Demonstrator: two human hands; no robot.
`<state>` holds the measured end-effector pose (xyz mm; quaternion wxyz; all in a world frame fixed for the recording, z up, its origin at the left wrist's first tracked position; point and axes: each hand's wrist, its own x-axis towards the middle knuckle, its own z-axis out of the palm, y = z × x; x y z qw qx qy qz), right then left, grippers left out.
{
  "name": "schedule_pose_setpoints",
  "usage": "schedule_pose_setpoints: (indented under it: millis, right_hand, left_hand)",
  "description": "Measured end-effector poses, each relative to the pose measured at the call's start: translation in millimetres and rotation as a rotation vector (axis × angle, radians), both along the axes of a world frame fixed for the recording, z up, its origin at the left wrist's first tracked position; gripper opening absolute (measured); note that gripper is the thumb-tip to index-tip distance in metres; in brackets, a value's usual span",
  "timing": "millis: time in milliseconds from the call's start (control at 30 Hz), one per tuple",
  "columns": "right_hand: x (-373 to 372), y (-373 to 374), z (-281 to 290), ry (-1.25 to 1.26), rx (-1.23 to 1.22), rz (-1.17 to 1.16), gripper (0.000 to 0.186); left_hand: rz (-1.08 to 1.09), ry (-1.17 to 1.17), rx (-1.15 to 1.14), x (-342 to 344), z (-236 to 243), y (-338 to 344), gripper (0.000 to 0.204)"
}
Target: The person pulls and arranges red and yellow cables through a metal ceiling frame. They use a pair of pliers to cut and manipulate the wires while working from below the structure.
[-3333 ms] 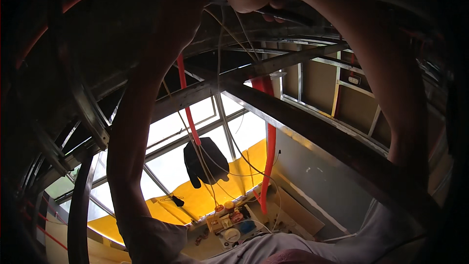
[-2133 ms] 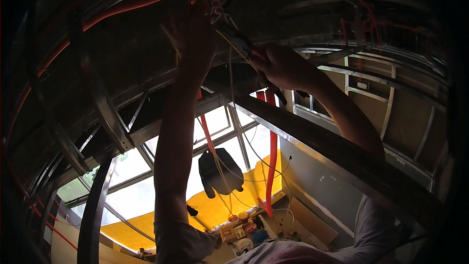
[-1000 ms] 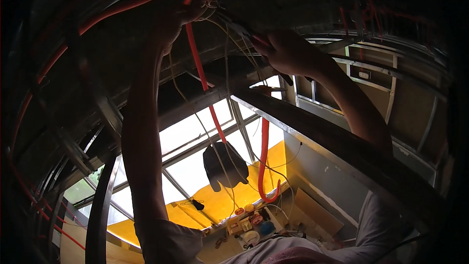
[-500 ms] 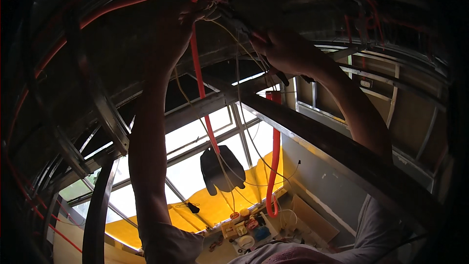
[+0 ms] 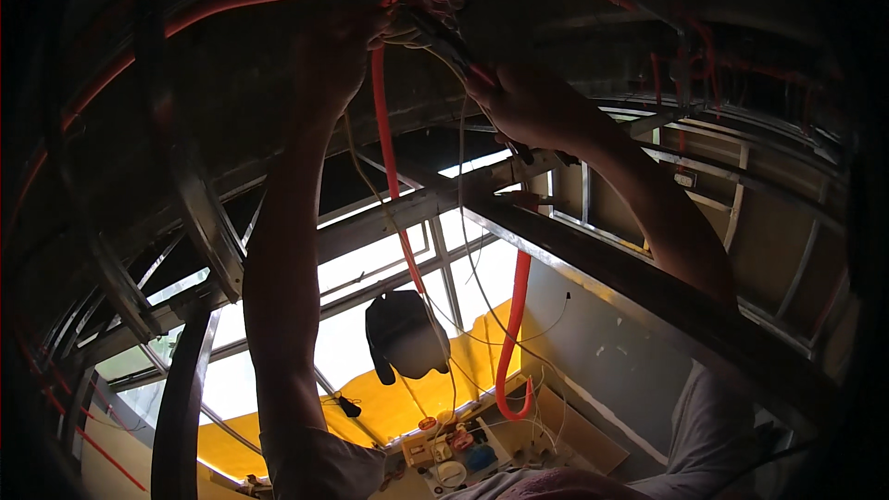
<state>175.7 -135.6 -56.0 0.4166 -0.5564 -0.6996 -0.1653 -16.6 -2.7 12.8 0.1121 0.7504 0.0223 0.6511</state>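
Hands, two: raised overhead, a short gap left between them. Left hand: fingers seemingly closed on wires, though much is lost in shadow. Right hand: clamped on the handles of a tool, taken to be pliers, red at the grip.

Change noted: the pliers have been brought closer to the left fingers than half a second ago, and the gap between the hands has been narrowed. The tool's head is now laid against the wires just beside the left fingertips; whether its jaws are closed on a strand cannot be told. By this, work on the wire ends is judged to be under way rather than finished.

Wires, location: gathered beneath the dark ceiling, near the upper edge of the view; loose lengths are hung down from the hands.

Red tube: hung below the left hand, apart from the pliers. Metal beam: set below the right forearm. Dark garment: hung lower down, before the windows.
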Motion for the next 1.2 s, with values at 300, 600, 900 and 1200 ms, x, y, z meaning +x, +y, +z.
schedule_pose_setpoints:
  millis: [300, 600, 900, 1200]
  right_hand:
    - [-10.8, 7.3, 4.9, -0.03, 0.049, -0.062, 0.035]
    - [-25.0, -23.2, 24.8, -0.156, -0.053, -0.194, 0.035]
    - [-49.5, -47.3, -2.7, 0.438, -0.054, 0.377, 0.033]
    - [-57.3, 6.4, -20.6, 0.681, -0.255, 0.823, 0.032]
  left_hand:
    - [-0.094, -0.009, -0.026, -1.0, 3.4, 7.8, 0.02]
    - [-0.154, 0.025, -0.057, -0.3, 8.9, 11.4, 0.024]
    - [-0.212, 0.037, -0.066, -10.5, 16.3, 13.2, 0.025]
    - [-0.184, 0.051, -0.071, -13.5, 19.2, 11.8, 0.023]
